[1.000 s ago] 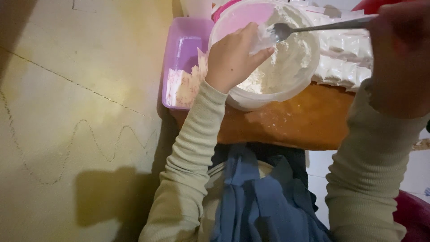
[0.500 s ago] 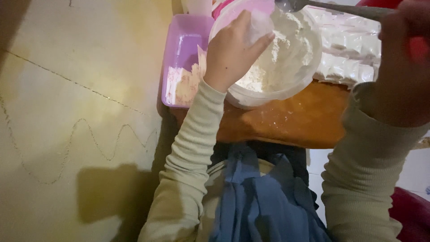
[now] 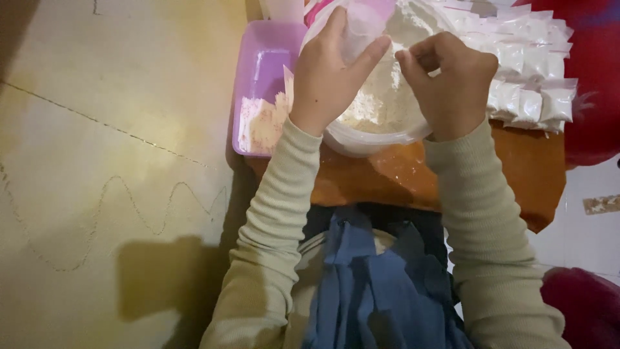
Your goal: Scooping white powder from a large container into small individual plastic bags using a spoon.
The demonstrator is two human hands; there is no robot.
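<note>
Both hands (image 3: 387, 77) hold small clear bag (image 3: 361, 29) upright over bowl (image 3: 361, 139).

Two arms in soft, pale green sleeves

The left hand (image 3: 329, 81) and right hand (image 3: 449, 81) are bare, with no rings or gloves. Both long sleeves are knitted with thin ribs and end snug at the wrists. A wrinkly blue cloth garment (image 3: 381, 284) covers the lap.
</note>
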